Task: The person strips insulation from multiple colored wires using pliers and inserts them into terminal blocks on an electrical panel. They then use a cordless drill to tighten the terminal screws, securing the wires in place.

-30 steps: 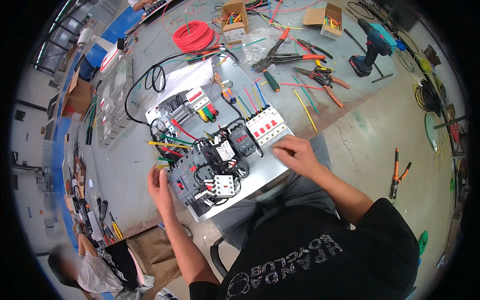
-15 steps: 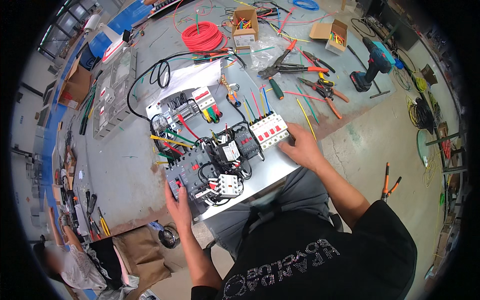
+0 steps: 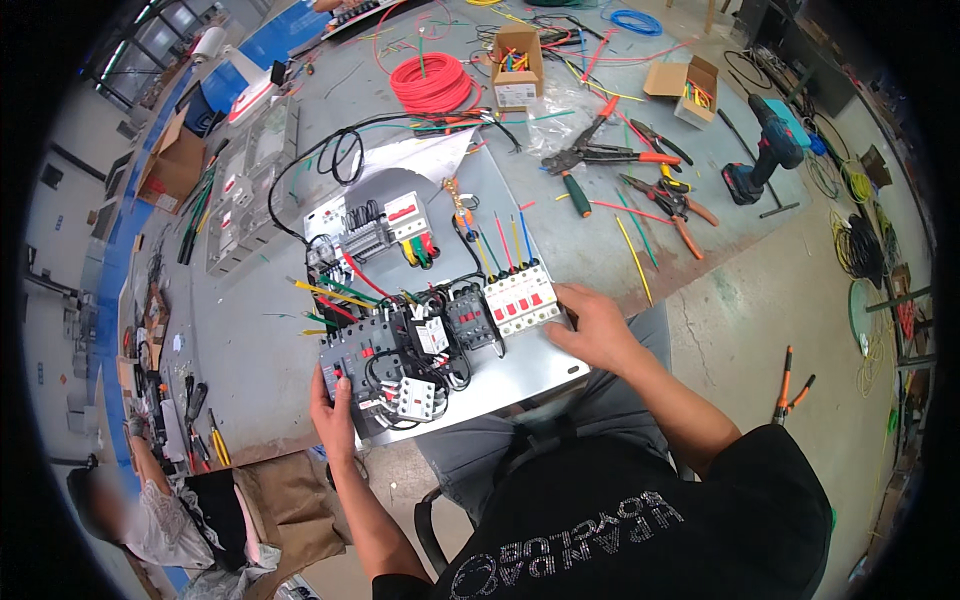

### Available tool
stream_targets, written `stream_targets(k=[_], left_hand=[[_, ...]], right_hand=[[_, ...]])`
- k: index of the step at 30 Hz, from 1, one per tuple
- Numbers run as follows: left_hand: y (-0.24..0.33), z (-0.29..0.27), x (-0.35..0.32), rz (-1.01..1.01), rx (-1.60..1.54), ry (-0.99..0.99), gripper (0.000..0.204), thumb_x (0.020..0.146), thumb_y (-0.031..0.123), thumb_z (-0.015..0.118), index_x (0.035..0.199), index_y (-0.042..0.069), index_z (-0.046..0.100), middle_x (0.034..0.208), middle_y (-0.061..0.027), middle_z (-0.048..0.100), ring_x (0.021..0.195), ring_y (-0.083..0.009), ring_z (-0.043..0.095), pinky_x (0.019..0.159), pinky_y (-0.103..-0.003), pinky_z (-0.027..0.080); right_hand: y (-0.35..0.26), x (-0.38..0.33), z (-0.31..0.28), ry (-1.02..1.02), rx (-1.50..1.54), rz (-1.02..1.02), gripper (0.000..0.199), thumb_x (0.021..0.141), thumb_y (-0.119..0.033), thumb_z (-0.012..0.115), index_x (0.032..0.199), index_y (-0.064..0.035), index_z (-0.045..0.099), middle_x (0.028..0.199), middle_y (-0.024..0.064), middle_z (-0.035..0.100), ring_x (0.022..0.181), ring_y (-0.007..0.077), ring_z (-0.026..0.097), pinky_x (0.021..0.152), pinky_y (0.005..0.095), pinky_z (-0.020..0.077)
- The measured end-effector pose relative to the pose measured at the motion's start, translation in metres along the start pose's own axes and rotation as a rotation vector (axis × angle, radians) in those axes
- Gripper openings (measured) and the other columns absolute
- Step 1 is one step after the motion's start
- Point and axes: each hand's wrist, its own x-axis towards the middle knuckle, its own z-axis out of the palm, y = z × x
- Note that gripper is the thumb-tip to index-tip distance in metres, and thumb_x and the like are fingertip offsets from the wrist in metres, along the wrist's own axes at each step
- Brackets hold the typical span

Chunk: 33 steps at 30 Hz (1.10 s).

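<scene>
A metal mounting plate [image 3: 500, 385] with electrical parts lies in front of me, overhanging the bench's near edge. My left hand [image 3: 334, 412] grips its left end at a large dark grey circuit breaker [image 3: 345, 358], thumb on top. At the right end, my right hand [image 3: 597, 328] holds the side of a white breaker with red switches [image 3: 520, 302], from which several coloured wires rise. Between them sit a dark contactor [image 3: 468, 318], a black-and-white module [image 3: 432, 336] and a white terminal block [image 3: 415, 399]. Farther back are a small white breaker [image 3: 402, 212] and a terminal strip [image 3: 365, 238].
Right of the plate lie a large cutter [image 3: 600, 152], pliers [image 3: 672, 205], a green-handled screwdriver [image 3: 577, 195] and a cordless drill [image 3: 765, 150]. Behind are a red wire coil [image 3: 432, 85] and boxes [image 3: 517, 65] of coloured pieces. A person [image 3: 150, 500] sits lower left.
Both hands have drawn the plate leftward and a little toward me across the bench, turning it slightly. The view has shifted too. Both hands keep their hold.
</scene>
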Motion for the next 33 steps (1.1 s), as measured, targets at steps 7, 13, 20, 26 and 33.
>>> stream_targets(k=[7,13,20,26,33], left_hand=[[0.005,0.008,0.005,0.059,0.077,0.147,0.058,0.103,0.015,0.065,0.152,-0.008,0.043,0.151,-0.0211,0.052,0.134,-0.0245,0.055,0.114,-0.035,0.041],[0.03,0.0,-0.018,0.225,0.135,0.256,0.043,0.105,0.012,0.059,0.143,-0.008,0.054,0.142,-0.0191,0.06,0.127,-0.0228,0.059,0.11,-0.036,0.045],[0.085,0.033,-0.028,0.414,0.179,0.247,0.031,0.104,0.007,0.06,0.132,-0.008,0.063,0.128,-0.0174,0.069,0.117,-0.0211,0.064,0.105,-0.035,0.049],[0.16,0.103,-0.055,0.509,0.155,-0.005,0.029,0.093,-0.003,0.064,0.121,-0.006,0.069,0.118,-0.0145,0.072,0.111,-0.0234,0.067,0.1,-0.036,0.051],[0.192,0.182,-0.026,0.483,0.379,-0.399,0.027,0.094,0.012,0.073,0.117,-0.001,0.071,0.106,-0.0129,0.075,0.094,-0.0181,0.069,0.088,-0.032,0.055]], right_hand=[[0.036,0.0,-0.016,-0.072,0.251,0.04,0.042,0.089,-0.018,0.076,0.128,-0.0037,0.069,0.107,0.0141,0.07,0.088,0.0241,0.068,0.078,0.0357,0.0553],[0.046,-0.007,-0.015,0.011,0.256,-0.025,0.032,0.092,-0.021,0.072,0.117,-0.0012,0.072,0.099,0.0174,0.069,0.087,0.0314,0.07,0.077,0.0407,0.0557],[0.06,0.041,-0.022,0.123,0.244,-0.05,0.03,0.092,-0.02,0.073,0.114,-0.0002,0.074,0.098,0.015,0.073,0.086,0.0241,0.071,0.079,0.0362,0.0566],[0.071,0.111,0.0,-0.049,0.275,-0.055,0.032,0.087,-0.022,0.075,0.112,-0.0024,0.076,0.089,0.0148,0.075,0.083,0.0241,0.073,0.078,0.0371,0.0563],[0.082,0.141,0.02,-0.184,0.353,-0.111,0.023,0.085,-0.021,0.078,0.096,-0.0016,0.075,0.076,0.0121,0.07,0.069,0.0177,0.064,0.069,0.0338,0.0512]])
